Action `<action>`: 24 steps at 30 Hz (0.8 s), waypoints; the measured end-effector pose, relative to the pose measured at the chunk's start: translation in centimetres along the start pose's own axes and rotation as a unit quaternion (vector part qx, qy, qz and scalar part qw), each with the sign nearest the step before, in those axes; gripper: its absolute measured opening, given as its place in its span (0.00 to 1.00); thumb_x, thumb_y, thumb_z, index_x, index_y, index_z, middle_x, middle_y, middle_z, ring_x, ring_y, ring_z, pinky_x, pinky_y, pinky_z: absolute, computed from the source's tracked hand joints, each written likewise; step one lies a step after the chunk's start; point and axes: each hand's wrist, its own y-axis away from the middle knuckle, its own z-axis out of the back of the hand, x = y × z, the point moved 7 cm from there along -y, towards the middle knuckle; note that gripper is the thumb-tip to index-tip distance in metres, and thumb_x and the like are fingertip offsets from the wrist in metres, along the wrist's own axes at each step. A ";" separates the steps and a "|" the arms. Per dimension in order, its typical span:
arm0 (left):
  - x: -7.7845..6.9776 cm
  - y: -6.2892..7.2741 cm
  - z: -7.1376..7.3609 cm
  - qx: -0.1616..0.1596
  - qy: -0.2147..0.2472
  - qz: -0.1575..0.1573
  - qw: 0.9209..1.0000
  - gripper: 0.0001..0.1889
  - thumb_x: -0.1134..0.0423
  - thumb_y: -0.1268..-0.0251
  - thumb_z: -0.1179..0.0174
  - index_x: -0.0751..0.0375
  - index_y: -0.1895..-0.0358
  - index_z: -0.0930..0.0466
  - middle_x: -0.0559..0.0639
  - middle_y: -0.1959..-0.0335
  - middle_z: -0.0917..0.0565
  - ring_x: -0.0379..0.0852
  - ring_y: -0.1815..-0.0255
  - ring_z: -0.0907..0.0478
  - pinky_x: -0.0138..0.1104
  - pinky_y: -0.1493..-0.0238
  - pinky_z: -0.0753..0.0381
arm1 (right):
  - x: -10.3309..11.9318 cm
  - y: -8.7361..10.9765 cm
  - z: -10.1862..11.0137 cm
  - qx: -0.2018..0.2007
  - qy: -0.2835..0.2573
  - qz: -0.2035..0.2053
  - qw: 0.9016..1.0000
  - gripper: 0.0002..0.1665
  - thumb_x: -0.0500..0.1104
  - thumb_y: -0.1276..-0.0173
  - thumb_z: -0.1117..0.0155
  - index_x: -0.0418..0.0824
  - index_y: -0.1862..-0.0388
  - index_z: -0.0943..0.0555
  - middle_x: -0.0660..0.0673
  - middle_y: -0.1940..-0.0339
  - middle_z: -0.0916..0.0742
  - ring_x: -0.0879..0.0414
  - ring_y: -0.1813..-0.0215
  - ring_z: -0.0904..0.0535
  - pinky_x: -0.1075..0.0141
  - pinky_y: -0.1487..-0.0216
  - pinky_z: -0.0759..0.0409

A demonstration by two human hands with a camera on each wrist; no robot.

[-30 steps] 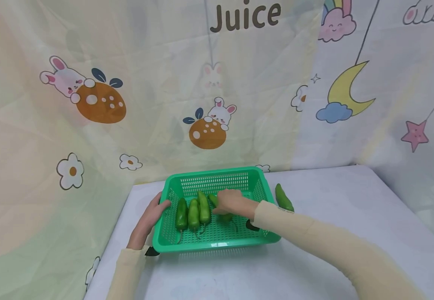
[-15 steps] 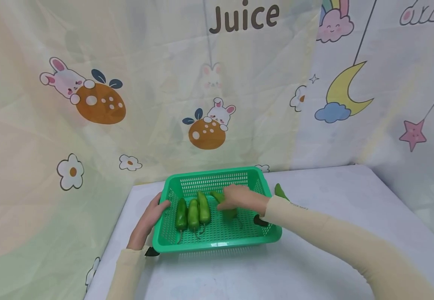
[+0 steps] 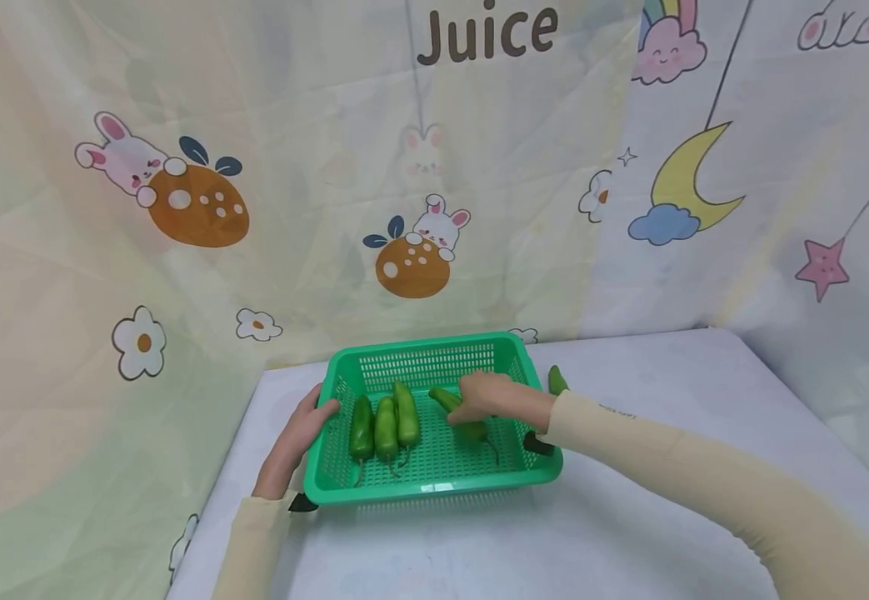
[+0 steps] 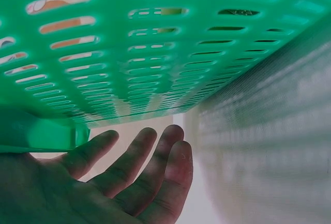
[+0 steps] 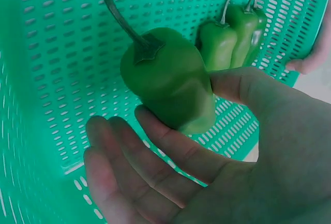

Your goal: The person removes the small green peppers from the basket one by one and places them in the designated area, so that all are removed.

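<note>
In the head view, my left hand holds the left side of a green plastic basket, its thumb over the rim. Seen in the left wrist view, that hand's fingers extend along the outside, below the slotted wall. Inside the basket, my right hand pinches a green pepper between thumb and index finger; the other fingers are off it. The pepper slants, its long stem toward the basket's near right corner. Three more green peppers lie side by side in the left half, stems toward me.
Another green pepper lies on the white table just right of the basket, partly hidden by the right sleeve. A printed cloth with cartoon rabbits hangs behind the table.
My right hand has moved right within the basket, bringing the pinched pepper away from the other three. The left hand keeps its place on the basket's side.
</note>
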 end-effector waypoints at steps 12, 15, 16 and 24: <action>0.3 -0.1 0.0 -0.001 -0.002 0.007 1.000 0.31 0.57 0.25 0.55 0.57 0.22 0.45 0.65 0.35 0.26 0.52 0.50 0.20 0.40 0.54 0.17 | 0.2 0.7 2.5 0.026 -0.079 0.029 0.996 0.29 0.58 0.35 0.33 0.49 0.89 0.34 0.53 0.90 0.30 0.58 0.81 0.31 0.66 0.78 0.31; 0.3 -0.1 0.0 -0.001 -0.003 0.009 1.000 0.31 0.57 0.25 0.55 0.57 0.22 0.45 0.65 0.35 0.26 0.52 0.50 0.20 0.40 0.53 0.17 | -0.1 0.9 3.1 0.025 -0.083 0.026 0.996 0.28 0.57 0.35 0.34 0.49 0.87 0.33 0.52 0.89 0.30 0.57 0.79 0.29 0.66 0.78 0.29; 0.3 -0.1 0.0 -0.001 -0.003 0.009 1.000 0.30 0.57 0.24 0.55 0.57 0.22 0.45 0.65 0.35 0.26 0.53 0.49 0.21 0.40 0.53 0.18 | -0.2 1.0 3.2 0.024 -0.084 0.025 0.996 0.27 0.56 0.35 0.34 0.49 0.87 0.34 0.53 0.89 0.30 0.57 0.79 0.28 0.66 0.78 0.28; 0.5 -0.3 0.1 -0.002 -0.004 0.010 1.000 0.30 0.57 0.24 0.55 0.57 0.22 0.45 0.66 0.35 0.26 0.53 0.49 0.20 0.41 0.53 0.17 | -0.8 1.3 3.6 0.020 -0.090 0.034 0.995 0.27 0.57 0.34 0.35 0.50 0.87 0.34 0.55 0.91 0.32 0.56 0.75 0.16 0.66 0.77 0.22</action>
